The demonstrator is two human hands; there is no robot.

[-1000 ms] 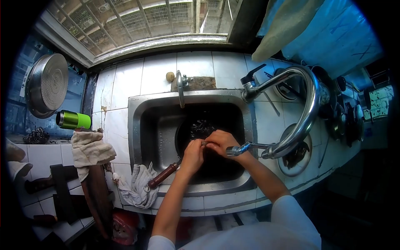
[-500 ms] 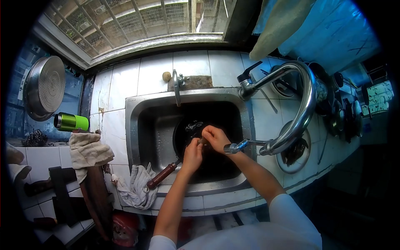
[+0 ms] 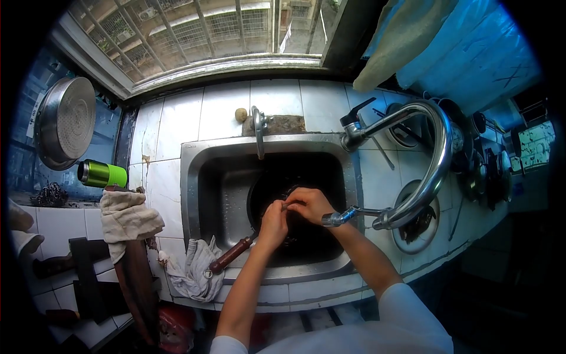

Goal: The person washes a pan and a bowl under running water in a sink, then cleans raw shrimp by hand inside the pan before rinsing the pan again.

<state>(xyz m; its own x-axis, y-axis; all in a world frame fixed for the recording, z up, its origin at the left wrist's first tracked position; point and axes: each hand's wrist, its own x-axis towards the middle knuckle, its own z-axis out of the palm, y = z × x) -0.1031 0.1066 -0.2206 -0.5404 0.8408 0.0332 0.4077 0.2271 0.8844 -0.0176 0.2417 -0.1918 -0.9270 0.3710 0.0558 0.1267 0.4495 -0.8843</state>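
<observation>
Over the steel sink (image 3: 191, 194), my left hand (image 3: 273, 225) and my right hand (image 3: 311, 204) meet, fingertips pinched together. Whatever small thing sits between them is hidden by the fingers. Below them a black pan (image 3: 252, 203) lies in the sink, holding what looks like dark water. The pan's brown wooden handle (image 3: 233, 255) sticks out over the sink's front left edge, close to my left forearm. Just right of my right hand hangs the spout end of a curved chrome faucet (image 3: 441, 153).
A grey-white rag (image 3: 197, 274) lies at the front left corner. To the right stands a white plate (image 3: 407, 241) with dark pieces on it. A second tap (image 3: 257, 130) rises behind the sink. Cleavers (image 3: 94, 283) and a green flask (image 3: 101, 173) are at the left.
Both hands have stayed together over the pan, with the right fingers drawn closer to the left fingertips. The whole view has shifted slightly downward.
</observation>
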